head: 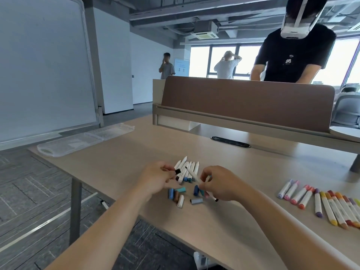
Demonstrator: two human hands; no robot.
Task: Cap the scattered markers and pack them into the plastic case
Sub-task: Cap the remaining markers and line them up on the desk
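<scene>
The left hand [157,177] pinches a small black cap [177,171]; the right hand [220,185] pinches a white-barrelled marker [192,174], tip aimed at ten o'clock. Align them straight, then press home. The clear plastic case [83,138] lies at ten o'clock on the tabletop [243,221].

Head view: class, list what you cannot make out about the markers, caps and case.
White marker: its middle is hidden inside the right hand.
Black cap: its far end is covered by the left hand.
Coloured marker row: cut off by the right edge.
Plastic case: its contents are too faint to tell.
</scene>
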